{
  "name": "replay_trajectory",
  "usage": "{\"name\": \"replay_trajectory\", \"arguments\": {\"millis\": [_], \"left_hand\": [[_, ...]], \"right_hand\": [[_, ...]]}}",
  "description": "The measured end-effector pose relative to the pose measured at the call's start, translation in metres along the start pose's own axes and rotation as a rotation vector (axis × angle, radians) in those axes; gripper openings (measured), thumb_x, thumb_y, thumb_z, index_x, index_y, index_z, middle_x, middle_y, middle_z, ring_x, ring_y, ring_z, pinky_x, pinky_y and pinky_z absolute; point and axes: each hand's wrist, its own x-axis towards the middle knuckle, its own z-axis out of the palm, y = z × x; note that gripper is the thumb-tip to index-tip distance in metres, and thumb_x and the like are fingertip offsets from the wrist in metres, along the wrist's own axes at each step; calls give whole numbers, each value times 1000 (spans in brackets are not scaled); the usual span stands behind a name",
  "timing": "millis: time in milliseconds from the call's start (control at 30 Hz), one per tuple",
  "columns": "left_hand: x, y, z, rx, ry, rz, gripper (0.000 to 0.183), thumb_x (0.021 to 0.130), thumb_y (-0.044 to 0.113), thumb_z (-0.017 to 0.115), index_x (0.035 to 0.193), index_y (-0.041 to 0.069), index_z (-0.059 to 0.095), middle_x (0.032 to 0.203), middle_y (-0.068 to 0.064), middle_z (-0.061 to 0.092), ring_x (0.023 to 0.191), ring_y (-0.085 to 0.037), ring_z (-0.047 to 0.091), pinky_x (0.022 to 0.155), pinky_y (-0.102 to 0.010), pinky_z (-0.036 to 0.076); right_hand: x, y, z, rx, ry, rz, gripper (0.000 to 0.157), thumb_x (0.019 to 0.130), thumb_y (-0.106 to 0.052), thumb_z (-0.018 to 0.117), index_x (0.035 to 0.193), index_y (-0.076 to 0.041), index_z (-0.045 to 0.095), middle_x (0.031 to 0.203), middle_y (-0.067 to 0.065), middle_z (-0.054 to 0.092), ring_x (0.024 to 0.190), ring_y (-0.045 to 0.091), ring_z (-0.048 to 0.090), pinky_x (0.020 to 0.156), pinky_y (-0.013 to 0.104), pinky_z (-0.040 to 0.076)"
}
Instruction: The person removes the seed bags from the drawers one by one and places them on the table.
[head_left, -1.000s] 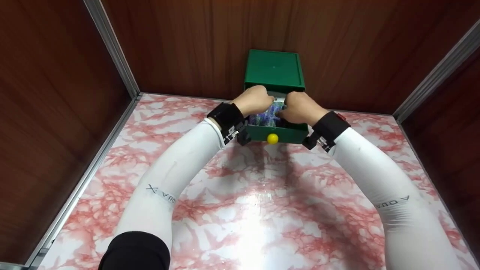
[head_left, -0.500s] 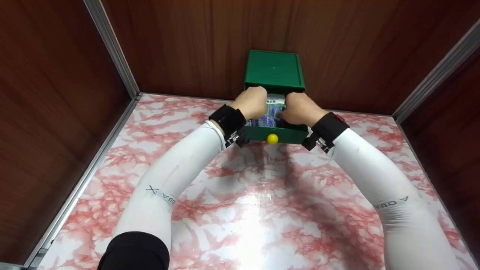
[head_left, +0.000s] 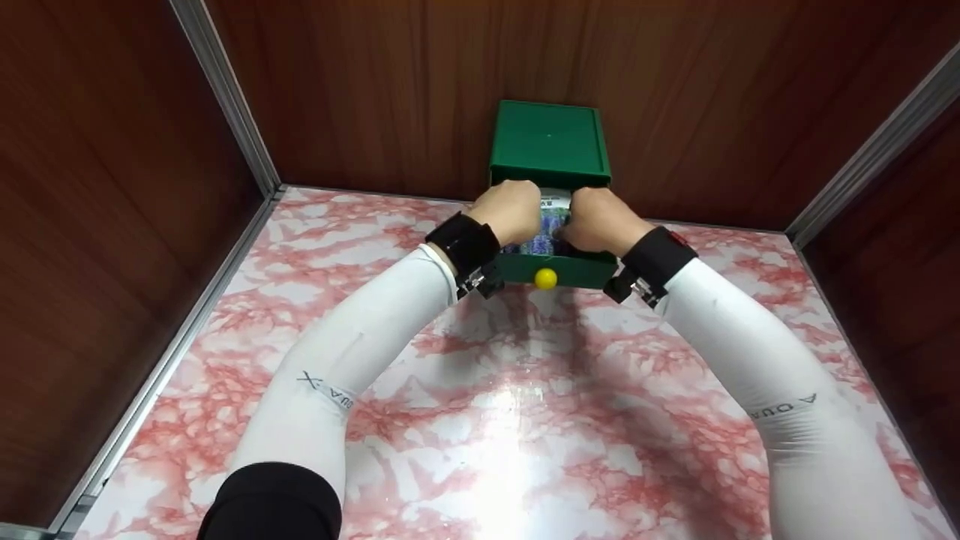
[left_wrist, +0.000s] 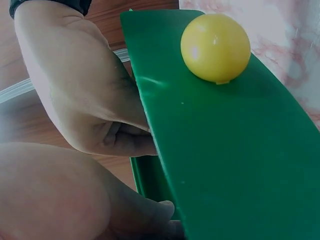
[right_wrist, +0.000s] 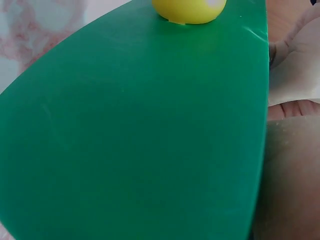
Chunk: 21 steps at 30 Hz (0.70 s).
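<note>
A small green drawer (head_left: 577, 271) with a round yellow knob (head_left: 546, 279) stands pulled out of its green box (head_left: 549, 135). Inside lies a packet (head_left: 553, 222) printed with purple flowers, a white band at its far end. My right hand (head_left: 600, 217) pinches the packet's right side, thumb towards it. Over the left side is my left hand (head_left: 510, 211), knuckles up. Its fingertips are hidden, so I cannot tell whether they grip the packet. In the left wrist view the drawer front (left_wrist: 215, 150) covers the fingers of the right hand (left_wrist: 80, 85).
The box stands against the brown wood-look back wall (head_left: 360, 97). Similar side panels (head_left: 90, 225) with metal corner strips (head_left: 225, 97) flank the table (head_left: 420, 420), which has a red and white marbled top.
My left hand first draws back towards the left, showing more of the packet's white band, then shifts slightly right and nearer. My right hand stays almost in place, and the drawer remains pulled out.
</note>
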Motion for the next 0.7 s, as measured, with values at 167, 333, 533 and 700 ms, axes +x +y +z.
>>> {"name": "replay_trajectory", "arguments": {"millis": [167, 333, 533, 700], "left_hand": [[3, -2, 0, -12, -12, 3, 24, 108, 3, 52, 88, 12, 62, 76, 0, 39, 60, -15, 39, 51, -26, 30], [4, -4, 0, -66, 13, -9, 25, 109, 4, 52, 86, 13, 59, 75, 0, 38, 59, -15, 42, 51, -27, 32], [5, -7, 0, -102, 72, -14, 28, 109, 6, 54, 83, 15, 55, 74, 0, 37, 60, -16, 44, 52, -27, 33], [5, -6, 1, -144, 102, -23, 34, 109, 4, 54, 78, 17, 48, 72, 1, 31, 59, -16, 39, 52, -28, 32]], "right_hand": [[0, -1, 0, -20, 9, -11, 32, 100, -14, 70, 71, -10, 55, 66, 1, 37, 62, 24, 48, 61, 39, 41], [0, 1, -1, -27, 17, -7, 32, 98, -12, 68, 70, -11, 51, 66, 1, 34, 62, 24, 46, 61, 40, 40], [-1, 3, -2, 7, 23, 5, 35, 99, -13, 67, 70, -13, 48, 64, -1, 31, 59, 22, 42, 59, 38, 36], [-3, 6, -4, 40, 49, 2, 33, 98, -10, 67, 71, -12, 49, 64, -1, 30, 58, 21, 39, 57, 37, 34]]}}
